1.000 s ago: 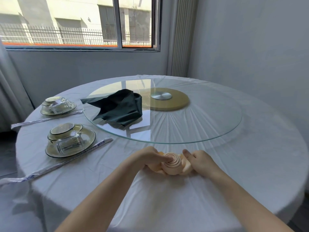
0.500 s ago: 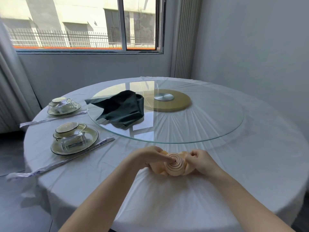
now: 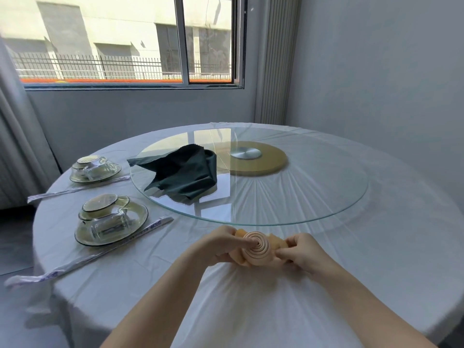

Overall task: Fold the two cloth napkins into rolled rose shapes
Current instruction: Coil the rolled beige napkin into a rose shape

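A peach cloth napkin (image 3: 258, 252) stands rolled into a tight spiral on the white tablecloth, near the front edge of the glass turntable. My left hand (image 3: 221, 243) grips its left side, with a finger laid on the spiral's centre. My right hand (image 3: 300, 249) pinches a loose flap of the napkin on its right side. A dark green napkin (image 3: 185, 172) lies crumpled and unfolded on the left part of the glass turntable (image 3: 301, 187).
Two place settings sit at the left: a near saucer (image 3: 136, 223) with cup and tipped glass, and a far saucer (image 3: 95, 169). Wrapped chopsticks (image 3: 100, 254) lie beside each. A gold disc (image 3: 271, 159) marks the turntable's centre. The round table's edge curves close below my arms.
My right hand's fingers have curled into a pinch on the napkin's right flap. The view has shifted slightly; the roll stays in place between my hands.
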Available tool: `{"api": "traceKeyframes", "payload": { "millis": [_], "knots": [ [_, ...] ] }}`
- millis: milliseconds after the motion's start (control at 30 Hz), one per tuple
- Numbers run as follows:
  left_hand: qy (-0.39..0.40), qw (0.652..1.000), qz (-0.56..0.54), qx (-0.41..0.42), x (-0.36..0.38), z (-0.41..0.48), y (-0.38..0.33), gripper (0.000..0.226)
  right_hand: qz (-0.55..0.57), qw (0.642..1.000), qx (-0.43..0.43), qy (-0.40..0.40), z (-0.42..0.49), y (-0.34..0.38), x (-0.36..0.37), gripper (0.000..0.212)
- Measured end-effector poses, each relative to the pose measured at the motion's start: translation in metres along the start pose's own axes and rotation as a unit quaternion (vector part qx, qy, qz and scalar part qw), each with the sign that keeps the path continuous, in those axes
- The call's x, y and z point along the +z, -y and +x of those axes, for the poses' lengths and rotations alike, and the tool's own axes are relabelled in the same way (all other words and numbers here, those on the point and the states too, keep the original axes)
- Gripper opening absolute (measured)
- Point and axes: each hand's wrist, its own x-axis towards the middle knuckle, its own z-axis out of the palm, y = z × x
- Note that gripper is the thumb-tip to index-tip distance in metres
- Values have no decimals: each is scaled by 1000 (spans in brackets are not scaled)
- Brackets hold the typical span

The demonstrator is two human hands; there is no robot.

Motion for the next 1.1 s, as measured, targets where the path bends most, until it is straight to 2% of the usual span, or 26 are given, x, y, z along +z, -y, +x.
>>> {"api": "traceKeyframes", "payload": {
  "millis": [100,200,300,367,433,567,700,800,900,933,1000,1100],
  "knots": [
    [5,1000,-31,-5,-9,-7,-2,40,22,1000,-1,21,4,12,4,4],
    [22,998,-58,7,-27,-17,-1,43,41,996,-15,72,11,25,16,21],
    [17,997,-77,19,-49,-29,-1,57,44,997,-41,55,17,42,35,18],
    [-6,997,-73,28,-66,-36,-1,61,87,993,-45,61,21,55,53,18],
    [-30,997,-68,34,-84,-43,-3,56,124,986,-38,102,24,67,70,26],
    [-63,996,-56,38,-126,-54,-9,50,102,981,-65,154,34,99,108,60],
    [-98,990,-86,57,-179,-68,-17,51,104,974,-100,177,58,146,148,50],
    [-108,985,-109,78,-228,-78,-24,48,125,962,-112,217,83,187,184,59],
    [-159,975,-123,95,-279,-88,-29,42,118,957,-120,237,110,227,226,41],
    [-182,970,-125,98,-294,-90,-30,39,112,957,-121,239,120,239,241,40],
    [-219,961,-135,100,-324,-91,-25,46,104,953,-120,258,144,254,271,43],
    [-261,951,-146,83,-363,-81,-8,46,78,948,-105,291,179,261,312,32]
  ]
}}
